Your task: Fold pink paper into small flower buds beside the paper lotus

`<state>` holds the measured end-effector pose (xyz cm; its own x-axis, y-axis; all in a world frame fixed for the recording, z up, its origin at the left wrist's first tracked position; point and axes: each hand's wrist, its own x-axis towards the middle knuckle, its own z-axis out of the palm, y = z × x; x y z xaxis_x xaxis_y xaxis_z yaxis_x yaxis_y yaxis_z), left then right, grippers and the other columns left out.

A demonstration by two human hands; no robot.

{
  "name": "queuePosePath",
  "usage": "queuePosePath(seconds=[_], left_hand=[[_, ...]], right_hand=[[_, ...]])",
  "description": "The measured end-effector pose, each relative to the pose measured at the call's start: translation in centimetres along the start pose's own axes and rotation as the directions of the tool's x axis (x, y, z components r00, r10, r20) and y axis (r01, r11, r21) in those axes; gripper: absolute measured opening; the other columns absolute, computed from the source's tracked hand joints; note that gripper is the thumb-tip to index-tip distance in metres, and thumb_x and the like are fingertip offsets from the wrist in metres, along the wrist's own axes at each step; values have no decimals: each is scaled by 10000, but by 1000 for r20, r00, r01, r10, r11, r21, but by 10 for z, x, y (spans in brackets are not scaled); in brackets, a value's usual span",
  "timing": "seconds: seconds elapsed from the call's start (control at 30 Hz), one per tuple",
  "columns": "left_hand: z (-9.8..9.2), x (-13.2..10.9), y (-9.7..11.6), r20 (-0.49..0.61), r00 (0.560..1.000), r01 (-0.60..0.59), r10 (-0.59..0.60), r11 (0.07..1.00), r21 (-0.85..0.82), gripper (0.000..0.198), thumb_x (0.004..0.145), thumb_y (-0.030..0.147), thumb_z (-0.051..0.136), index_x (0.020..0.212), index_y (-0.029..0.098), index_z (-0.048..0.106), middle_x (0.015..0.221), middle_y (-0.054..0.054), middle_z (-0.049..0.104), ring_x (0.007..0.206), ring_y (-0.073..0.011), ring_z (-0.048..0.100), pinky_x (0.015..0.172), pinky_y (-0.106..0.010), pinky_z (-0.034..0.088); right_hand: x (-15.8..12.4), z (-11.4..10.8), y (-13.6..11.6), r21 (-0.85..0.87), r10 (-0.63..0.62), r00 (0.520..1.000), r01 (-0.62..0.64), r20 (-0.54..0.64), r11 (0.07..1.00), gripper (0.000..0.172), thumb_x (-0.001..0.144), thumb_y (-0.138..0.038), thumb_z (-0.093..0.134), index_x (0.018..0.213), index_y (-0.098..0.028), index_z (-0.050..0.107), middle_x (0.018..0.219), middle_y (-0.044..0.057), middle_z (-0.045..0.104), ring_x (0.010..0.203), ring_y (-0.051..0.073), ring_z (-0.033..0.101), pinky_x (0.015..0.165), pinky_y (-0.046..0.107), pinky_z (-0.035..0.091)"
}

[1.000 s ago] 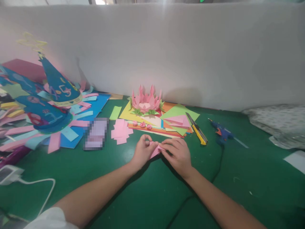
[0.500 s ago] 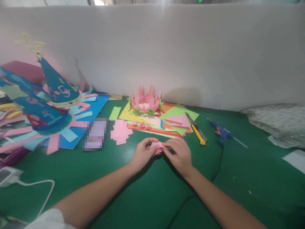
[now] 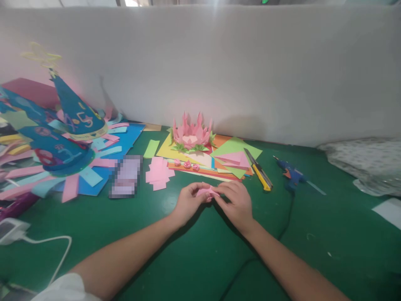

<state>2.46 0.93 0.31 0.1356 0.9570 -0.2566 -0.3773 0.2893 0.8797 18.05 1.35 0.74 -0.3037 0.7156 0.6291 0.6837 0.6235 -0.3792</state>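
A small folded piece of pink paper (image 3: 206,193) is pinched between my two hands, above the green table. My left hand (image 3: 189,204) is closed on its left side, the thumb lying across the front. On the other side, the fingertips and thumb of my right hand (image 3: 234,202) grip its right edge. My fingers cover part of the folds. Just beyond my hands sit several small pink paper roses (image 3: 187,164). Farther back stands a pink paper lotus (image 3: 192,134) with green leaves. Flat pink paper pieces (image 3: 158,172) lie to the left.
A yellow utility knife (image 3: 260,173) and a blue glue gun (image 3: 292,174) with a trailing cord lie at right. Coloured sheets (image 3: 239,146) are stacked under the lotus. Blue paper cone hats (image 3: 77,108) and a white charger (image 3: 14,231) with cable occupy the left. A pale wall (image 3: 219,62) closes the back.
The pink paper has tilted slightly between my fingers and shows less of its front face. My hands stay in nearly the same place.
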Motion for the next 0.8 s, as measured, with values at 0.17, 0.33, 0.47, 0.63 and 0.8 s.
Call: queuePosePath(seconds=[0.17, 0.33, 0.47, 0.63, 0.8], left_hand=[[1, -1, 1, -3, 1000, 3, -3, 999, 49, 297, 593, 175, 733, 865, 107, 635, 781, -41, 672, 668, -112, 620, 707, -273, 520], [0, -1, 0, 7, 1000, -19, 19, 995, 97, 298, 607, 156, 717, 891, 114, 637, 808, -47, 679, 713, -125, 618, 721, -272, 511], [-1, 0, 1, -16, 1000, -10, 12, 995, 97, 329, 613, 178, 723, 923, 113, 637, 844, -59, 684, 744, -129, 621, 751, -270, 500], [-3, 1, 1, -19, 1000, -9, 10, 999, 51, 368, 604, 219, 745, 941, 120, 634, 858, -57, 685, 740, -127, 620, 772, -277, 491], [-5, 4, -2, -25, 999, -40, 42, 997, 64, 387, 610, 225, 744, 967, 129, 627, 949, -73, 673, 823, -143, 614, 826, -288, 470]], right_hand=[[1, -1, -2, -34, 1, 999, 1, 49, 999, 113, 824, -258, 579, 806, -213, 681, 773, 27, 668, 736, 170, 549, 692, 318, 369], [2, 0, -3, -65, 3, 998, 1, 67, 998, 138, 831, -260, 557, 820, -206, 683, 787, 33, 663, 752, 170, 546, 691, 315, 361], [2, 1, -3, -100, -23, 995, 33, 99, 994, 171, 833, -213, 524, 900, -204, 680, 834, 42, 660, 777, 180, 545, 700, 327, 372], [2, 1, -4, -112, -63, 988, 79, 140, 991, 248, 826, -165, 492, 1006, -209, 657, 908, 64, 650, 822, 203, 545, 717, 355, 397], [2, 2, -4, -121, -76, 982, 98, 173, 988, 290, 825, -154, 476, 1063, -202, 635, 966, 86, 630, 867, 219, 540, 739, 372, 415]])
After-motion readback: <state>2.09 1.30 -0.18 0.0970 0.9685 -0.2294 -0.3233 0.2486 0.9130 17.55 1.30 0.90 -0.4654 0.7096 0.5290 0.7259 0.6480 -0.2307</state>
